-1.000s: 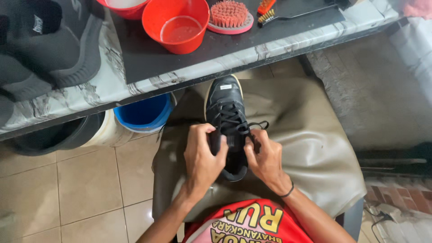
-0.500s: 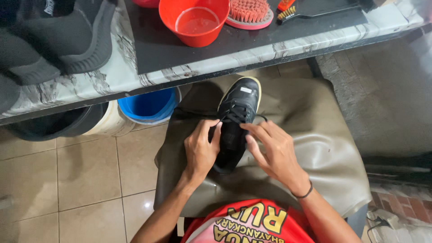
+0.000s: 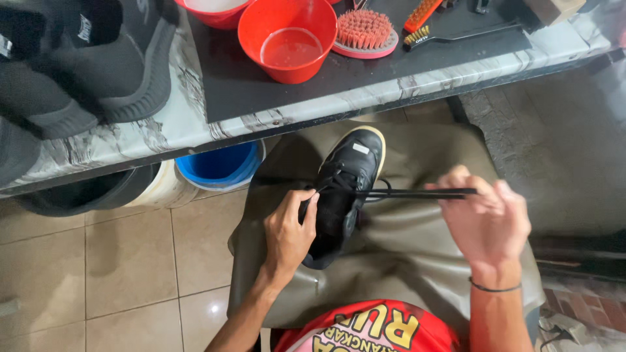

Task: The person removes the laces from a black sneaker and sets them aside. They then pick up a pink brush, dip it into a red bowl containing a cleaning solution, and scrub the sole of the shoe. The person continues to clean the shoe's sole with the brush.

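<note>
Right hand (image 3: 486,225) moved right, pulling lace (image 3: 417,193) taut.

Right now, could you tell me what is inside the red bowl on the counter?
The red bowl holds a shallow pool of clear liquid, its bottom showing through. A second red bowl behind it is cut off, contents unclear.

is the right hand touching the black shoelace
Touching. The head view shows the right hand pinching the black shoelace, pulled taut sideways from the black shoe, which the left hand steadies.
</note>
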